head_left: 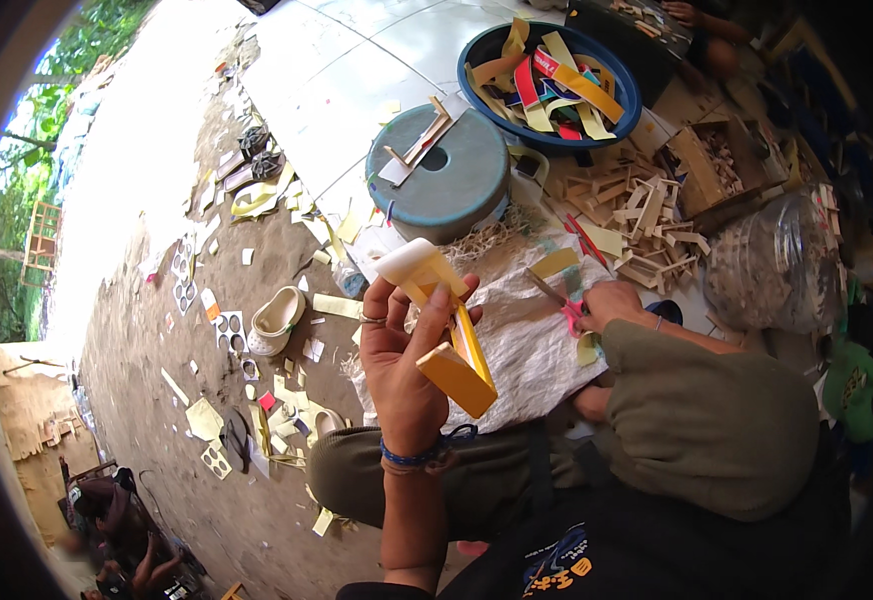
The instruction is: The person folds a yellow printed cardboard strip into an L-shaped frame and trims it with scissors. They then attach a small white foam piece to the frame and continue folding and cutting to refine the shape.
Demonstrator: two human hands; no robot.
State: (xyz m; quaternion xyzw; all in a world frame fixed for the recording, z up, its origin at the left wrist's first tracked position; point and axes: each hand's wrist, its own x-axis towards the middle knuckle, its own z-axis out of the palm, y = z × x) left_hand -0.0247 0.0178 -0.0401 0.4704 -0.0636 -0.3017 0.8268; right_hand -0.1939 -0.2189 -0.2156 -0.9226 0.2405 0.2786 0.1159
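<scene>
My left hand (407, 365) is raised in the middle, its fingers closed round a small angled wooden piece (462, 380) partly wrapped in yellow paper. A pale strip end curls over at its top. Lower and to the right, my right hand (612, 302) grips pink-handled scissors (571, 316). Their blades point up and left over a white woven sack (517, 325), next to a yellowish paper scrap (555, 263). Beyond my left hand, a round blue-grey upturned tub (402, 185) bears a bare wooden piece (427, 135) on a white paper strip.
A blue basin (472, 50) full of coloured paper strips stands at the back. Right of the tub lie a heap of wooden pieces (647, 215), a wooden box (702, 185) and a clear plastic container (772, 260). Paper scraps and a beige clog (275, 325) litter the ground left. Other people sit nearby.
</scene>
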